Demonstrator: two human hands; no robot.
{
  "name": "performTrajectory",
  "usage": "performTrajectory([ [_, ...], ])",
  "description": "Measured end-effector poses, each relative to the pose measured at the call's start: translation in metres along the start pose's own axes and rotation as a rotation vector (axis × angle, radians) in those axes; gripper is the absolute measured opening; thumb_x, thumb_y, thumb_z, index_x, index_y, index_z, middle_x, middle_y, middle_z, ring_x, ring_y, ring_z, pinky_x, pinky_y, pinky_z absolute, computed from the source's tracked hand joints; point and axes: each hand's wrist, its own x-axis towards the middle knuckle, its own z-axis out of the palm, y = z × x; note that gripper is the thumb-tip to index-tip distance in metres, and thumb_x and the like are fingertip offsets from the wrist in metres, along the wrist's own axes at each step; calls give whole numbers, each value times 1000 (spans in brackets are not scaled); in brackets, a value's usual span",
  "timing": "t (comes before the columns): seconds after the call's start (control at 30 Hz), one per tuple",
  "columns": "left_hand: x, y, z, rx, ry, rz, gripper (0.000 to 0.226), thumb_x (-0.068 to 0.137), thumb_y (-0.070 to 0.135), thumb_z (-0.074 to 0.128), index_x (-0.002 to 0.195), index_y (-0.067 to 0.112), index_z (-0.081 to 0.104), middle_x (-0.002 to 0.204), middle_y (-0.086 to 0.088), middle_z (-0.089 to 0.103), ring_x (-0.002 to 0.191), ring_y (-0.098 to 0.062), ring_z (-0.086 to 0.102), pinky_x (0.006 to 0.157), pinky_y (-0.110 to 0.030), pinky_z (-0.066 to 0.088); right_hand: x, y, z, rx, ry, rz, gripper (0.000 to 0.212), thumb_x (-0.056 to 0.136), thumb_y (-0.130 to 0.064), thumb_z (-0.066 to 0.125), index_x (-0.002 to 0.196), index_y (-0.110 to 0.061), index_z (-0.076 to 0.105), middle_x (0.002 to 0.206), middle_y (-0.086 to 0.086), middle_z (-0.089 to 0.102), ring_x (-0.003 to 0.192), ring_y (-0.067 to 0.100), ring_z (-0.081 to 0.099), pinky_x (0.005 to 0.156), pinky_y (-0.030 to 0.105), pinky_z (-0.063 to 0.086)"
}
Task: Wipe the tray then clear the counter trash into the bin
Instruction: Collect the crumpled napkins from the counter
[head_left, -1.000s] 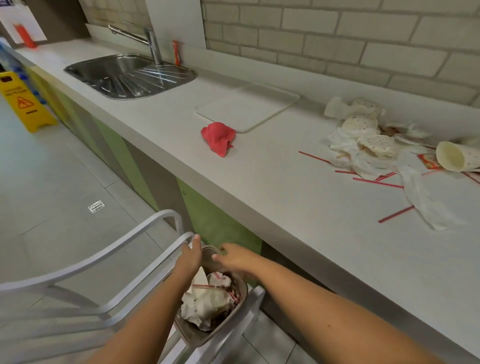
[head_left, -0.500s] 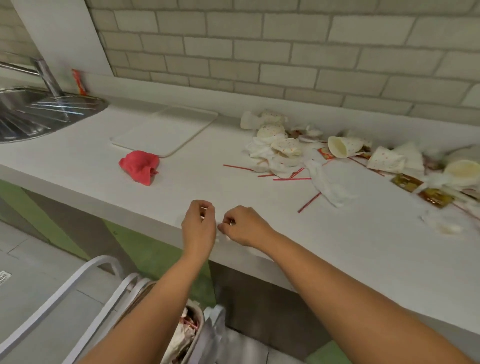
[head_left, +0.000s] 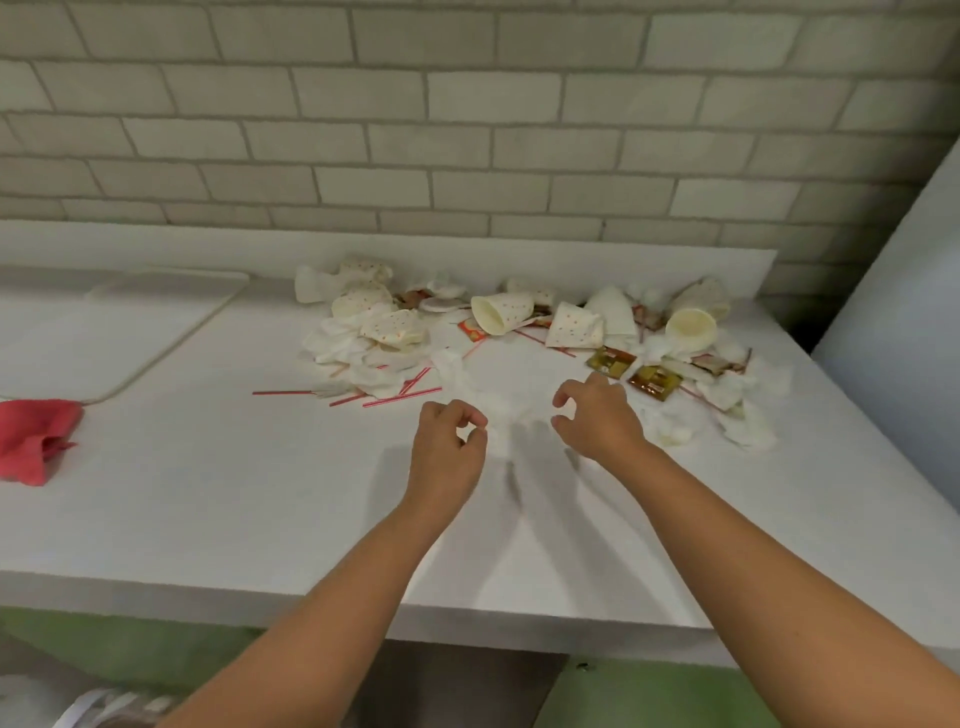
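A trash pile lies at the back of the white counter (head_left: 208, 509): dotted paper cups (head_left: 501, 312), crumpled napkins (head_left: 358, 348), red straws (head_left: 400, 396) and brown sauce packets (head_left: 653, 383). A flat white napkin (head_left: 501, 410) lies in front of the pile. My left hand (head_left: 449, 447) hovers at its left edge with thumb and fingers loosely curled and nothing in them. My right hand (head_left: 597, 421) hovers at its right edge, fingers bent downward, holding nothing. The white tray (head_left: 156, 317) lies at the far left. Part of the bin (head_left: 104, 712) shows below the counter, bottom left.
A crumpled red cloth (head_left: 36, 441) lies on the counter at the left edge, just in front of the tray. A brick wall runs behind the counter. A white panel (head_left: 904, 332) closes off the counter's right end. Green cabinet fronts sit below.
Both hands left the bin below the counter, rose to its front edge, then reached forward to the napkin by the trash pile. The view swung right and up.
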Motion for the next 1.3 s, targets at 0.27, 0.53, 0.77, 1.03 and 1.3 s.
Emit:
performTrajectory([
  [0.27, 18, 33, 82, 25, -127, -4, 11, 91, 11, 51, 91, 22, 54, 106, 2, 40, 70, -8, 48, 64, -16, 38, 32, 102, -5, -162, -79, 204, 53, 90, -21, 55, 138, -33, 37, 147, 6, 20, 135, 31, 23, 102, 42, 33],
  [0.53, 29, 57, 144, 82, -232, -52, 12, 94, 22, 49, 106, 20, 54, 118, -1, 42, 88, -14, 52, 78, -20, 40, 46, 128, -4, -10, -47, 17, 31, 91, -6, 49, 118, -12, 61, 122, 10, 59, 112, 26, 55, 87, 29, 45],
  [0.77, 35, 76, 177, -350, -351, -345, 48, 99, 39, 37, 140, 16, 30, 113, -2, 55, 89, -18, 63, 83, -35, 55, 37, 125, -24, 559, -62, -187, 15, 88, -7, 54, 95, -18, 46, 81, 1, 55, 70, 15, 52, 59, 24, 46],
  [1.03, 44, 79, 186, -324, -235, -462, 39, 99, 31, 38, 136, 18, 39, 99, -9, 60, 73, -15, 58, 66, -26, 50, 73, 178, -44, 154, 141, -20, 30, 89, -38, 59, 111, -19, 64, 125, 6, 51, 117, 23, 45, 100, 36, 38],
  [1.3, 41, 82, 194, -241, -251, -435, 41, 99, 34, 38, 138, 21, 37, 98, -6, 59, 71, -10, 56, 59, -19, 47, 88, 205, -24, -269, 80, 104, 31, 94, -39, 49, 113, -16, 60, 123, 9, 55, 112, 26, 51, 94, 36, 38],
])
